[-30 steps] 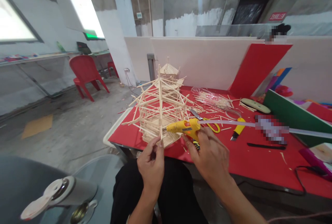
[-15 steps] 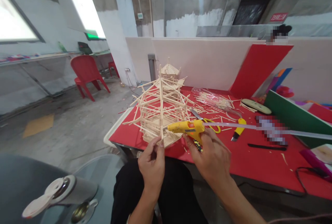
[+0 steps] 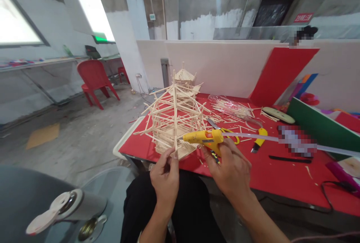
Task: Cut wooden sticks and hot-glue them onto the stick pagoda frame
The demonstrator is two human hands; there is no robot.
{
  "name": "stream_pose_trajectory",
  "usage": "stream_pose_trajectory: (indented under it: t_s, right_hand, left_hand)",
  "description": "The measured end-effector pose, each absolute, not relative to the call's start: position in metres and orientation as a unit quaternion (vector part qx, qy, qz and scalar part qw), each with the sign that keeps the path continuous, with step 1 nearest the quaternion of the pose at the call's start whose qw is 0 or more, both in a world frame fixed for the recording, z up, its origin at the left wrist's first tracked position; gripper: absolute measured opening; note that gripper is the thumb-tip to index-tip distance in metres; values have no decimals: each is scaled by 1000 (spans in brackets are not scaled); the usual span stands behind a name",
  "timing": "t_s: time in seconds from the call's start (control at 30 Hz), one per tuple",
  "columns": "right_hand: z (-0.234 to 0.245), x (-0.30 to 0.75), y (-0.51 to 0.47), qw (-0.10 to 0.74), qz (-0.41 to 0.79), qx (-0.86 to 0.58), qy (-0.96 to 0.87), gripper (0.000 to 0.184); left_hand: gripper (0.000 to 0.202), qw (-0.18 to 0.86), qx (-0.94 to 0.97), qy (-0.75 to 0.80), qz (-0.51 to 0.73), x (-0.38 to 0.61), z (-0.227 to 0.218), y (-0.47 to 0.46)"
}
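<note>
My left hand (image 3: 165, 175) is closed, its thumb and fingertips pinching the near end of a thin wooden stick (image 3: 176, 123) at the front of a model. In my right hand (image 3: 232, 170) is a yellow glue gun (image 3: 206, 137), its nozzle pointing left, at or very near that stick just above my left fingertips. A long clear glue stick (image 3: 261, 137) runs out of its back to the right. The open-framed pavilion model (image 3: 157, 123), built from pale wooden sticks, stands on the table's front edge. Behind it rises a model with a pointed roof (image 3: 184, 75), partly hidden.
On the red table (image 3: 281, 186) lie yellow-handled scissors (image 3: 232, 137), a yellow utility knife (image 3: 260, 140), a black strip (image 3: 291, 159) and bagged sticks (image 3: 232, 107) among loose ones. A green board (image 3: 317, 126) leans at right. A lidded flask (image 3: 87, 203) stands at lower left.
</note>
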State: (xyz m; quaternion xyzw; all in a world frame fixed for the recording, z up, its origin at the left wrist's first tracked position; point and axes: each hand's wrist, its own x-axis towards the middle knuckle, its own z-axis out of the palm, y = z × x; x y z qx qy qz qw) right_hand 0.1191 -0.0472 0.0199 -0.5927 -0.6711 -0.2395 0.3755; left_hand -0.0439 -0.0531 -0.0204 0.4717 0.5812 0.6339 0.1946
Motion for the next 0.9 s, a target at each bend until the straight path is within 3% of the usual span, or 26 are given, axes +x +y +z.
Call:
stream_pose_trajectory:
  t_s: [0.37, 0.67, 0.8, 0.9]
  right_hand:
    - [12, 132, -59, 372, -225, -633, -640, 41]
    - [-12, 187, -79, 429, 9, -723, -542, 42]
    - [-43, 231, -91, 393, -46, -770, -500, 50]
    - [-67, 256, -102, 360, -105, -784, -495, 54]
  left_hand:
    - [22, 109, 517, 575, 624, -40, -26, -54]
    - [23, 143, 498, 632, 577, -68, -22, -51]
    - [18, 140, 558, 620, 533, -81, -40, -42]
    - [29, 148, 572, 622, 514, -84, -50, -34]
